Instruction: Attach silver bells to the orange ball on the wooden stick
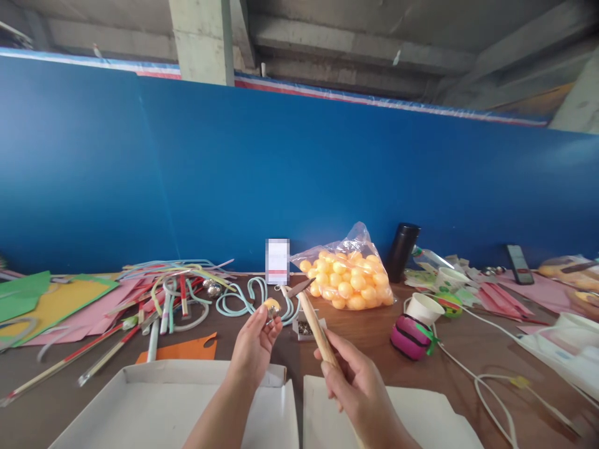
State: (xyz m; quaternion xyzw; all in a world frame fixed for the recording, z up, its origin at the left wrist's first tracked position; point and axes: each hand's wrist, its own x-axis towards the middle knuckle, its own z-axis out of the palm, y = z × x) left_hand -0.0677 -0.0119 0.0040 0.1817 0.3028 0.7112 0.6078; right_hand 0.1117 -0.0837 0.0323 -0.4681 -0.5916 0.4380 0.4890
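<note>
My right hand (349, 380) is wrapped round the wooden handle of a hammer (321, 333). Its dark, pointed metal head is up, tilted to the left. Between the fingertips of my left hand (255, 349) is a small yellow-orange table tennis ball (271, 304), mostly hidden, with small shiny metal bits against it that are too small to name. The hammer head is just right of the ball, apart from it. Behind my hands, a small open box (306, 330) holds tiny metal pieces. A clear bag of orange table tennis balls (349, 280) lies beyond the hammer.
White cardboard trays (178, 408) lie under my forearms. On the left are coloured paper sheets (75, 305), sticks and pale blue tubing (234, 302). To the right stand a black bottle (402, 252), a paper cup (423, 308), a magenta pouch (410, 338) and a white cable (472, 374).
</note>
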